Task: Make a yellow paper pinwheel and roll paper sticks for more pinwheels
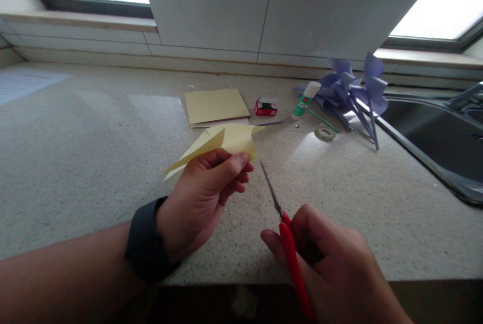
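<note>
The left hand (204, 198) is closed on a folded piece of pale yellow paper (222, 143), which it pinches between the thumb and the curled fingers. It holds the paper above the bench (94, 153), a little left of the middle of the view. One pointed corner of the paper juts out to the left, and the upper flap curls over to the right. A dark wristband (145, 241) sits on that wrist.

The right hand (332, 258) grips red-handled scissors (285, 228), its fingers wrapped around the handles. The blades slant up and to the left (they read as one thin line, so shut or nearly so). Their tip is just beside the paper's lower right edge; whether it touches I cannot tell.

Farther back on the speckled bench lies a stack of yellow sheets (215, 105). To its right are a small red box (265, 107) and a glue stick with a green label (305, 100). A roll of tape (325, 133) lies flat, nearer than the glue stick. Purple paper pinwheels (350, 90) rest beside the edge of a sink (433, 143) at the right.
</note>
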The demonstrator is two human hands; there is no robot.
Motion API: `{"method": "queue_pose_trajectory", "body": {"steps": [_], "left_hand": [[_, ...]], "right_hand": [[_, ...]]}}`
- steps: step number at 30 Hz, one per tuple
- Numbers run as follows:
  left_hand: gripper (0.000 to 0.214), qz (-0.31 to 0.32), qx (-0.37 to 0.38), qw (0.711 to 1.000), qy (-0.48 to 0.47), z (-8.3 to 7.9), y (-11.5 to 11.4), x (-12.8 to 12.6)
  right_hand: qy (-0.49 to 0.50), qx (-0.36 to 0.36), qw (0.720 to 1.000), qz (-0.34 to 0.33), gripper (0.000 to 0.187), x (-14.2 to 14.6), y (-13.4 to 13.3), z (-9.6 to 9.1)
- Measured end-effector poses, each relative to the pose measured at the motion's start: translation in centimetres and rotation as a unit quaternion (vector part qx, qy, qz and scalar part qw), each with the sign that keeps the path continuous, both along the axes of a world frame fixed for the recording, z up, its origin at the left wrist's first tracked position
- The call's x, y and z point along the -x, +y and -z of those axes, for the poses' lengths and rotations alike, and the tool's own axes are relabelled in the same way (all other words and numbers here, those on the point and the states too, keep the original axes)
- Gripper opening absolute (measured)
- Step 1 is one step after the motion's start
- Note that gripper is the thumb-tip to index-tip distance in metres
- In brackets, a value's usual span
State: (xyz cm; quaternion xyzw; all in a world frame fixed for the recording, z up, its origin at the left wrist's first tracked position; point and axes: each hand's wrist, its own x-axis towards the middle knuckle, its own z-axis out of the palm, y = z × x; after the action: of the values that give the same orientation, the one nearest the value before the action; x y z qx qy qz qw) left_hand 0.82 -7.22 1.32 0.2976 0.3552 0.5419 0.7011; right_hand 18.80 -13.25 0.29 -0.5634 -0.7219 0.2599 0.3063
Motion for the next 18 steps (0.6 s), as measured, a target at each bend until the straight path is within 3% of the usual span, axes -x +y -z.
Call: {"method": "queue_pose_trajectory", "body": {"steps": [4, 9, 15, 18], "left_hand": [[0.010, 0.012, -0.006, 1.000, -0.005, 0.1, 0.1, 0.1], [0.013, 0.033, -0.007, 0.999, 0.005, 0.1, 0.1, 0.1], [0.014, 0.081, -0.017, 0.996, 0.026, 0.1, 0.0, 0.2], [0.015, 0.099, -0.031, 0.994, 0.037, 0.4, 0.1, 0.3]], "right_hand": [[0.053, 0.121, 0.991, -0.037, 0.044, -1.0, 0.4, -1.0], [0.109, 0.301, 0.944, -0.079, 0.042, -3.2, 1.0, -2.3], [0.177, 0.362, 0.907, -0.124, 0.047, -5.3, 2.9, -3.3], [0.200, 0.414, 0.875, -0.151, 0.050, -6.2, 3.7, -3.3]]}}
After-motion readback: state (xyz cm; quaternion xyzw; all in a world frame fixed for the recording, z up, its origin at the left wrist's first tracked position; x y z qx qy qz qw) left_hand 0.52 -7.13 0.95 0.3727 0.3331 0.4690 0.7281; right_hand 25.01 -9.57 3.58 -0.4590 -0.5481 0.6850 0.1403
